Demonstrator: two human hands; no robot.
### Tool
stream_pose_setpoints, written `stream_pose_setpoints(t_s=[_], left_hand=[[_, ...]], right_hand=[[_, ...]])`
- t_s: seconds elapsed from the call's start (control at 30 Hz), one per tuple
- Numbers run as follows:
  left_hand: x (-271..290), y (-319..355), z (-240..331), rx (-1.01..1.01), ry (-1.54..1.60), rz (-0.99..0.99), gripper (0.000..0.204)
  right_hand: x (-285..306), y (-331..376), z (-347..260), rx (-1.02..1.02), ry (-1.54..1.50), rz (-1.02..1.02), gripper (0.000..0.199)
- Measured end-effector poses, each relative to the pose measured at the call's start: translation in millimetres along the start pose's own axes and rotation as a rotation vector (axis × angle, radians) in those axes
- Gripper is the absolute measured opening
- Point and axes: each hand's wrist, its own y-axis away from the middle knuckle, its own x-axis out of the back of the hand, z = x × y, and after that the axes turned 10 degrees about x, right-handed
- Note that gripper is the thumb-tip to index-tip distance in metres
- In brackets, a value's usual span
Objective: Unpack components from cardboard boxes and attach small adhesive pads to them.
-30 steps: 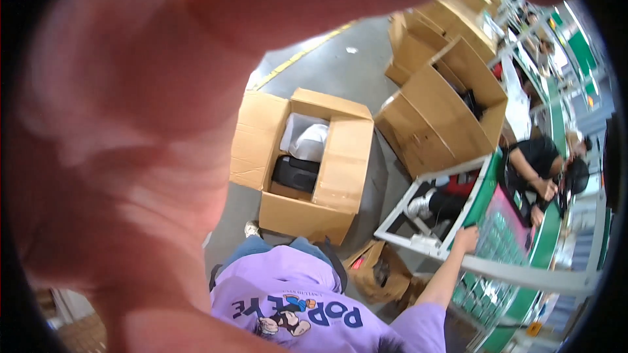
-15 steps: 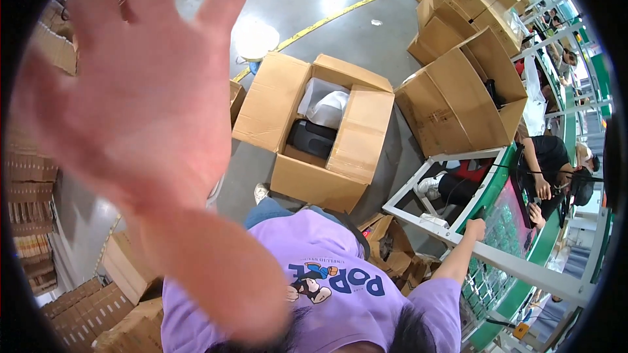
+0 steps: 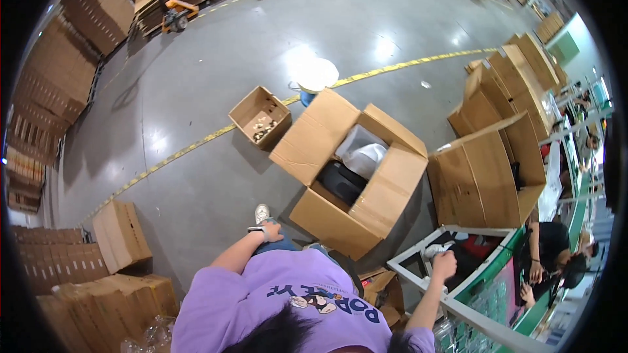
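Observation:
My left hand hangs by my thigh in blue jeans, a watch on its wrist. Its fingers look loosely curled, with nothing visible in them. Out to my right, my right hand is closed in a loose fist above the white metal frame of the workbench. No object shows in it, and I cannot tell whether it touches the frame. Ahead stands an open cardboard box, its flaps spread. Inside it lie a black, rounded item and white wrapping.
A smaller open box with small scraps stands beyond. Behind the large box is a round white-topped stool. A tall open carton borders the green-edged workbench, where a co-worker sits. Stacked cartons stand left; a pallet jack is far off.
My left hand has dropped from right before the camera, fingers spread, to my thigh. My right hand has left the bench edge. The view has shifted, bringing more floor and stacked cardboard into sight.

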Motion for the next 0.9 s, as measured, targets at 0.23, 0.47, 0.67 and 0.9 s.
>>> stream_pose_setpoints(t_s=[0.23,0.47,0.67,0.9], left_hand=[[26.1,-21.5,-113.6,0.112,0.51,0.138,0.025],[33.8,-2.7,-246.8,-0.032,0.714,0.051,0.027],[37.0,52.6,-410.8,0.507,0.878,0.236,0.026],[2.0,59.8,-515.1,1.01,1.084,0.166,0.024]], right_hand=[[-45.4,78.1,-241.7,0.278,-0.278,-0.322,0.021],[-35.1,169.2,-485.4,0.454,-0.644,-0.966,0.02],[36.7,174.0,-658.2,0.698,-0.851,-0.973,0.016],[-4.7,134.3,-757.7,0.66,-0.736,-1.168,0.012]])
